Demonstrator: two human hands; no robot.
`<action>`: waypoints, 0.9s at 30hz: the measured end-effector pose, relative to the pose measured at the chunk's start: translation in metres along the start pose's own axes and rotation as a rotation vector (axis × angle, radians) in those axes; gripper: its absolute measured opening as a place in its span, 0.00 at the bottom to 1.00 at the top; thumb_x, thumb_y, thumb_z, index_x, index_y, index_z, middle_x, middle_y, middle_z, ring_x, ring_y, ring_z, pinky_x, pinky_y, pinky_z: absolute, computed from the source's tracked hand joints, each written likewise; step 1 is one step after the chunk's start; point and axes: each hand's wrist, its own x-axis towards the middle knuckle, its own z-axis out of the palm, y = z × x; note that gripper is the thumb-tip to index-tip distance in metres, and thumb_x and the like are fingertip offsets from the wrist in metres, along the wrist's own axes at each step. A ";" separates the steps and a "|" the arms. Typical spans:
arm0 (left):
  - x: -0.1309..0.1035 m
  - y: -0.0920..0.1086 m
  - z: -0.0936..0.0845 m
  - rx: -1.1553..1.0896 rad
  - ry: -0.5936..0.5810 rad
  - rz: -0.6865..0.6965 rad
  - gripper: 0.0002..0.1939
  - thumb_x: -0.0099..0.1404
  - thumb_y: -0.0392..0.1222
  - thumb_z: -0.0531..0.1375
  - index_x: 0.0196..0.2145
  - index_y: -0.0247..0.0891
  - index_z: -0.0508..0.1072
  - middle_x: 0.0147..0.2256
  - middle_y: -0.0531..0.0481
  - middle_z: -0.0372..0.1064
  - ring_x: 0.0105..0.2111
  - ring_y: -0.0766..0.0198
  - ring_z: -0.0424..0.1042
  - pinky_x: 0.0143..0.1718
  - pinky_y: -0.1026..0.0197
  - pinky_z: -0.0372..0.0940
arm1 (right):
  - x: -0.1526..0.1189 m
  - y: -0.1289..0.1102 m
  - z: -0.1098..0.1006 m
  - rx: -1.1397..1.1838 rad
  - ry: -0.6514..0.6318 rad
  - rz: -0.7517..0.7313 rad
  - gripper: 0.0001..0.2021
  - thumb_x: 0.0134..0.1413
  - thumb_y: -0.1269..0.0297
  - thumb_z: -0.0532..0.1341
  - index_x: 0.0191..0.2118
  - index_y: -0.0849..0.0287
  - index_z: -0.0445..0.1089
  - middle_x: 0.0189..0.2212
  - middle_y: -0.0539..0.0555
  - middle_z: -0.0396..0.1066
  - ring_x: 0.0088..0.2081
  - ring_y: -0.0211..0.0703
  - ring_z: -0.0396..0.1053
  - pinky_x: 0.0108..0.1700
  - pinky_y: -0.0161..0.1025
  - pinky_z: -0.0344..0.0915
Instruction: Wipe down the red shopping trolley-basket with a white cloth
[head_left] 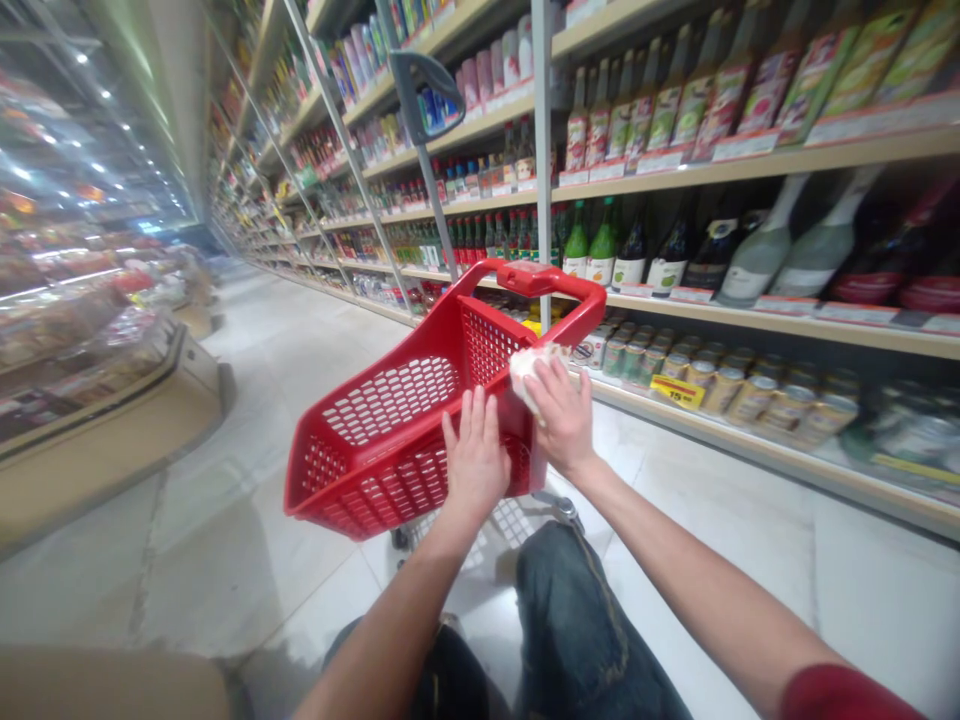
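Observation:
A red plastic shopping cart (448,325) with perforated basket walls stands in front of me, its handle (589,300) toward the shelves. My left hand (478,455) lies against the near side of the basket, fingers stretched out and holding nothing. In my right hand (564,415) is a crumpled white cloth (531,372), pressed on the cart's upper edge below the handle. My fingers partly cover the cloth, and its underside is hidden.
Long shelves (750,320) of bottles and cans run along the right, with a yellow price tag (676,391) on the lowest. A grey post with a looped top (427,97) rises behind the cart. Pale tiled floor (217,490) lies left, beside a display counter (135,420).

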 end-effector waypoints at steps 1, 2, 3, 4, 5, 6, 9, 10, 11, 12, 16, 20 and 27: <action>0.004 0.002 -0.001 -0.005 0.005 -0.001 0.35 0.54 0.33 0.53 0.60 0.29 0.50 0.62 0.36 0.43 0.63 0.51 0.40 0.60 0.39 0.38 | 0.010 0.002 -0.001 -0.014 0.026 -0.002 0.23 0.55 0.73 0.51 0.57 0.54 0.58 0.57 0.58 0.60 0.63 0.46 0.45 0.61 0.57 0.38; 0.008 0.004 -0.002 -0.010 0.008 0.002 0.35 0.54 0.33 0.53 0.60 0.29 0.50 0.62 0.37 0.43 0.63 0.51 0.40 0.60 0.39 0.38 | 0.017 0.004 -0.001 -0.027 0.040 -0.009 0.22 0.56 0.73 0.51 0.57 0.54 0.59 0.56 0.58 0.60 0.63 0.45 0.46 0.61 0.56 0.38; 0.012 0.007 -0.002 -0.015 0.010 0.005 0.35 0.54 0.33 0.53 0.60 0.30 0.50 0.63 0.37 0.43 0.63 0.51 0.40 0.60 0.39 0.38 | 0.019 0.005 0.001 -0.037 0.041 -0.019 0.22 0.56 0.73 0.51 0.56 0.54 0.59 0.56 0.58 0.61 0.63 0.45 0.46 0.61 0.56 0.39; 0.014 0.009 -0.003 -0.017 0.011 0.010 0.35 0.54 0.33 0.53 0.60 0.30 0.50 0.63 0.37 0.43 0.63 0.52 0.41 0.60 0.40 0.38 | 0.017 0.005 0.003 -0.043 0.030 -0.029 0.21 0.56 0.73 0.50 0.56 0.55 0.60 0.55 0.58 0.62 0.62 0.45 0.47 0.61 0.56 0.39; 0.014 0.011 -0.002 -0.017 0.011 0.017 0.35 0.55 0.33 0.53 0.60 0.30 0.50 0.62 0.37 0.43 0.63 0.52 0.41 0.60 0.40 0.39 | 0.010 0.006 0.006 -0.045 0.008 -0.039 0.21 0.56 0.73 0.50 0.56 0.55 0.60 0.55 0.58 0.62 0.62 0.45 0.47 0.61 0.56 0.40; 0.014 0.013 -0.001 -0.015 0.009 0.025 0.34 0.55 0.33 0.52 0.60 0.30 0.51 0.62 0.37 0.44 0.63 0.52 0.41 0.60 0.40 0.39 | 0.001 0.005 0.009 -0.042 -0.020 -0.049 0.21 0.56 0.73 0.50 0.55 0.55 0.60 0.55 0.58 0.62 0.62 0.45 0.48 0.61 0.57 0.40; 0.009 0.016 0.002 -0.012 -0.004 0.053 0.32 0.57 0.34 0.51 0.59 0.30 0.52 0.62 0.38 0.45 0.63 0.53 0.42 0.60 0.41 0.40 | -0.033 0.002 0.015 -0.027 -0.119 -0.082 0.20 0.56 0.73 0.50 0.55 0.57 0.61 0.54 0.60 0.63 0.61 0.47 0.51 0.59 0.58 0.42; 0.008 0.017 0.003 -0.013 -0.009 0.063 0.31 0.57 0.34 0.51 0.59 0.30 0.53 0.62 0.38 0.46 0.63 0.53 0.43 0.61 0.41 0.40 | -0.041 0.001 0.014 -0.019 -0.147 -0.097 0.20 0.56 0.73 0.50 0.55 0.58 0.61 0.54 0.60 0.64 0.60 0.48 0.52 0.59 0.59 0.43; 0.007 0.017 0.004 -0.017 -0.011 0.071 0.31 0.57 0.34 0.51 0.59 0.30 0.53 0.62 0.38 0.47 0.63 0.53 0.43 0.61 0.42 0.40 | -0.046 0.001 0.012 -0.009 -0.162 -0.110 0.20 0.56 0.73 0.50 0.55 0.58 0.61 0.53 0.60 0.64 0.60 0.48 0.53 0.59 0.59 0.44; 0.006 0.018 0.004 -0.020 -0.011 0.076 0.31 0.58 0.34 0.51 0.59 0.31 0.53 0.61 0.38 0.47 0.62 0.53 0.44 0.61 0.42 0.40 | -0.046 0.001 0.008 0.000 -0.163 -0.117 0.21 0.56 0.73 0.50 0.55 0.57 0.61 0.53 0.60 0.65 0.60 0.48 0.53 0.59 0.58 0.44; 0.014 0.020 0.000 -0.021 0.018 0.062 0.32 0.57 0.33 0.51 0.59 0.29 0.52 0.62 0.37 0.46 0.63 0.52 0.43 0.60 0.40 0.40 | -0.007 0.013 -0.014 -0.016 0.026 -0.057 0.24 0.54 0.73 0.50 0.58 0.55 0.57 0.54 0.59 0.63 0.61 0.46 0.51 0.60 0.57 0.40; 0.026 0.025 -0.005 -0.022 0.048 0.059 0.33 0.56 0.33 0.52 0.60 0.28 0.51 0.62 0.36 0.44 0.63 0.52 0.42 0.60 0.39 0.41 | 0.037 0.034 -0.022 -0.103 0.145 0.026 0.26 0.53 0.73 0.50 0.59 0.53 0.55 0.58 0.58 0.58 0.62 0.46 0.48 0.61 0.56 0.38; 0.016 0.030 0.004 -0.006 0.031 0.092 0.32 0.58 0.36 0.51 0.60 0.29 0.51 0.62 0.39 0.44 0.63 0.53 0.41 0.60 0.40 0.43 | -0.033 0.025 0.000 -0.093 -0.110 -0.012 0.24 0.53 0.77 0.49 0.55 0.55 0.60 0.54 0.60 0.63 0.60 0.46 0.54 0.59 0.57 0.42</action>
